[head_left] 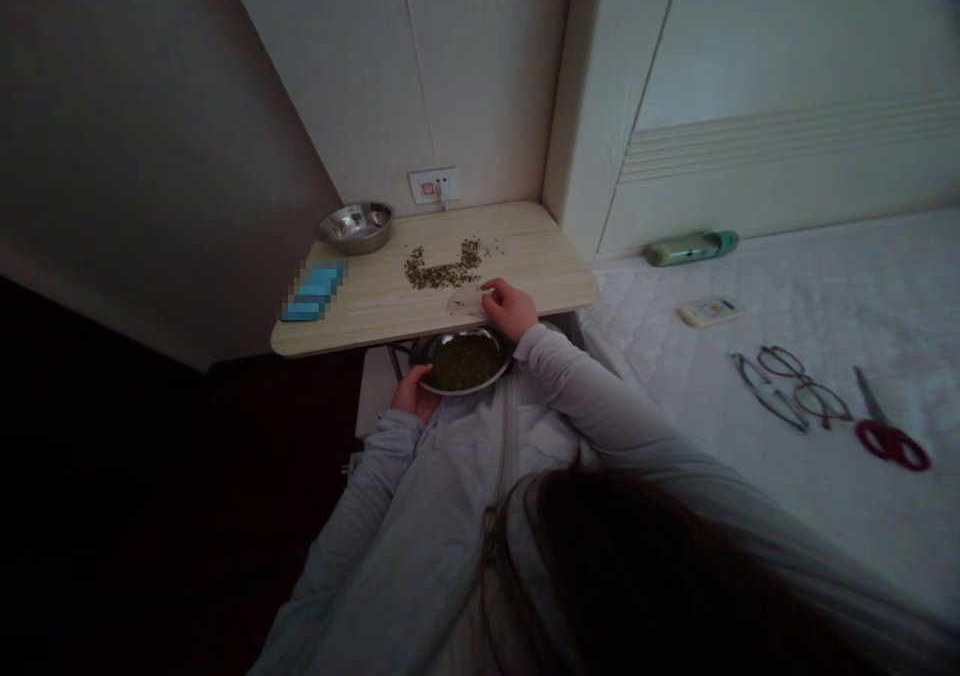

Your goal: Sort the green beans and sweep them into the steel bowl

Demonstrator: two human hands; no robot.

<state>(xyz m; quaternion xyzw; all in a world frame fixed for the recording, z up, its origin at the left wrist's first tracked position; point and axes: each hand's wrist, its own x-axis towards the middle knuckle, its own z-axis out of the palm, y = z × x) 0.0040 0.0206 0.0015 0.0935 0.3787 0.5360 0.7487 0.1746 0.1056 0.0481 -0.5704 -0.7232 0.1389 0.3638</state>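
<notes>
Apparently partway: round, shiny steel bowl [456,393] below counter edge holds many small greenish-brown grains [466,362]; U-shaped scatter [441,275] lies on pale wooden counter [529,256]. Left hand [414,396] clasps bowl rim; right hand [513,309] pinches thin clear piece [463,301].

Bare wood on the right of the tabletop [559,256] leaves a hand room beside the green grains [442,274]. At the front, the right hand [510,308] with a clear piece [466,301] blocks the way; below, the left hand [417,394] and grain-filled bowl [461,392] do. The empty steel bowl [358,226] obstructs the back left corner. Bedding [660,366] offers a path left of the eyeglasses [821,401].
</notes>
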